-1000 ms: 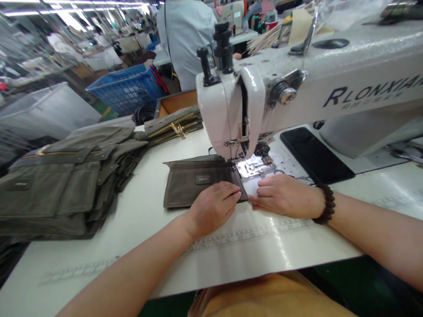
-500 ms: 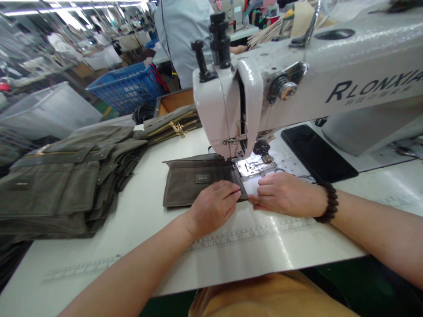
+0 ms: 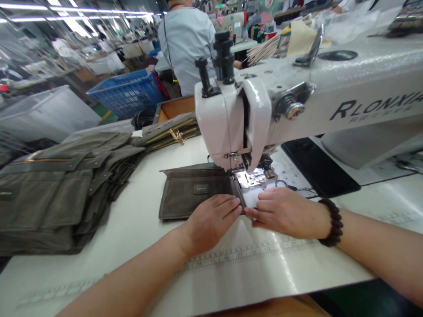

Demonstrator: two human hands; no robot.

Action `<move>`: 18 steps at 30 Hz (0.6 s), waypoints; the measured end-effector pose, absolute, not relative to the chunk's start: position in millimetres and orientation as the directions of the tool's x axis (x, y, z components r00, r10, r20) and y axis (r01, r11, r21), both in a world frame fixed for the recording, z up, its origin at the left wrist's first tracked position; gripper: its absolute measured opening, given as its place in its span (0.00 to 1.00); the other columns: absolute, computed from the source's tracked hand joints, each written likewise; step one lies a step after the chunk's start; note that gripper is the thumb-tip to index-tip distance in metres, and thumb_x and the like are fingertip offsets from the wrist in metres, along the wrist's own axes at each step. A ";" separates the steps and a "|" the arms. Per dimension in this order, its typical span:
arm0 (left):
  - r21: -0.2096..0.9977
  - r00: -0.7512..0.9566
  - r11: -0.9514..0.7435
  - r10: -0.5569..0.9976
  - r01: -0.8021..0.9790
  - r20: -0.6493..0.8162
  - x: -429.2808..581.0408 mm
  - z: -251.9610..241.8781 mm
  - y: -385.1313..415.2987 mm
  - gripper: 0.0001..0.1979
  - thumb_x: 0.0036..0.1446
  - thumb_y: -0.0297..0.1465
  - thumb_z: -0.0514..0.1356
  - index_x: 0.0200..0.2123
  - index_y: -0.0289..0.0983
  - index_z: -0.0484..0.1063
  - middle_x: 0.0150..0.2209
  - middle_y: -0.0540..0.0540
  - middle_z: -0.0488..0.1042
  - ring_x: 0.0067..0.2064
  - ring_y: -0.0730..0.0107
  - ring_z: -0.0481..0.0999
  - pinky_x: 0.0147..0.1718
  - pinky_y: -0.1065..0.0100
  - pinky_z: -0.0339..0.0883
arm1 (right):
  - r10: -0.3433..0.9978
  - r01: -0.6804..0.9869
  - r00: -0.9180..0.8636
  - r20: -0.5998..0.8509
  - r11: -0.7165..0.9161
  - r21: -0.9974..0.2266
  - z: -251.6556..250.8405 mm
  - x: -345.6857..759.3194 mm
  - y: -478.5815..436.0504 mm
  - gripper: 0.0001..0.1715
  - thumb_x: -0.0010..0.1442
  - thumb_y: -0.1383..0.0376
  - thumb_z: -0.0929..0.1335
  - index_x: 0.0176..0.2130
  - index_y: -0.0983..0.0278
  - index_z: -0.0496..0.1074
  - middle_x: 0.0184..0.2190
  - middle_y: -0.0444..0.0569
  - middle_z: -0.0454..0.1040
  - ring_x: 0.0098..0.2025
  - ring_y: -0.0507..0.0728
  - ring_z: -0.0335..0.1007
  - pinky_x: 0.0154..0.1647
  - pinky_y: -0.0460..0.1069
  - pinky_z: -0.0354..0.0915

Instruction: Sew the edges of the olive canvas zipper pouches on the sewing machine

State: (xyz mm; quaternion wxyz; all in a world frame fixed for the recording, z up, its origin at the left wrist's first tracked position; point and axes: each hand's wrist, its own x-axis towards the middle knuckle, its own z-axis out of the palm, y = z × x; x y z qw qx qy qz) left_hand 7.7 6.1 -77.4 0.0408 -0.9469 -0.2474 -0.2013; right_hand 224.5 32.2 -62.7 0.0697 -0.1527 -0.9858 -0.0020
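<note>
A grey-brown fabric pouch piece [image 3: 185, 193] with a small label lies flat on the white table [image 3: 139, 233], its right edge under the presser foot [image 3: 246, 174] of a white sewing machine [image 3: 297, 101]. My left hand [image 3: 211, 218] rests on the piece's lower right corner with the fingers held together and pressing down. My right hand [image 3: 284, 211], with a dark bead bracelet on the wrist, lies just right of that corner, and its fingertips pinch the fabric edge beside the left fingers.
A stack of similar grey-brown pieces [image 3: 62, 185] lies at the left, with more zippered pieces [image 3: 168, 130] behind. A black phone [image 3: 317, 167] lies under the machine arm. A blue basket [image 3: 127, 90] and a person in a light shirt [image 3: 187, 44] stand beyond.
The camera view has shifted, so everything sits lower in the frame. Both hands keep their hold at the piece's right corner, and the piece stays under the presser foot.
</note>
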 end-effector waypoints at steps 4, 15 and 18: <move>0.025 0.798 -0.878 0.447 0.479 0.405 5.4 -77.4 11.3 0.11 0.57 0.23 0.49 0.40 0.27 0.68 0.41 0.41 0.72 0.45 0.64 0.70 0.46 0.64 0.67 | 0.360 0.362 -0.923 0.136 0.932 -0.007 -62.0 221.0 30.9 0.12 0.60 0.61 0.61 0.39 0.67 0.67 0.22 0.43 0.66 0.26 0.53 0.57 0.23 0.50 0.44; 0.012 0.816 -0.876 0.455 0.483 0.356 0.5 -76.4 34.4 0.12 0.58 0.24 0.47 0.40 0.27 0.68 0.40 0.41 0.72 0.45 0.64 0.69 0.47 0.65 0.66 | 0.476 0.493 -0.860 0.183 0.868 0.058 -71.3 211.7 35.1 0.17 0.60 0.59 0.61 0.43 0.68 0.68 0.23 0.45 0.68 0.26 0.54 0.61 0.26 0.50 0.51; 0.001 0.822 -0.870 0.466 0.493 0.328 0.2 -76.0 40.3 0.12 0.59 0.24 0.47 0.41 0.27 0.68 0.40 0.41 0.71 0.45 0.65 0.69 0.46 0.66 0.67 | 0.510 0.526 -0.841 0.180 0.849 0.047 -70.3 211.0 36.5 0.20 0.58 0.58 0.63 0.45 0.69 0.67 0.23 0.45 0.69 0.27 0.54 0.62 0.26 0.49 0.52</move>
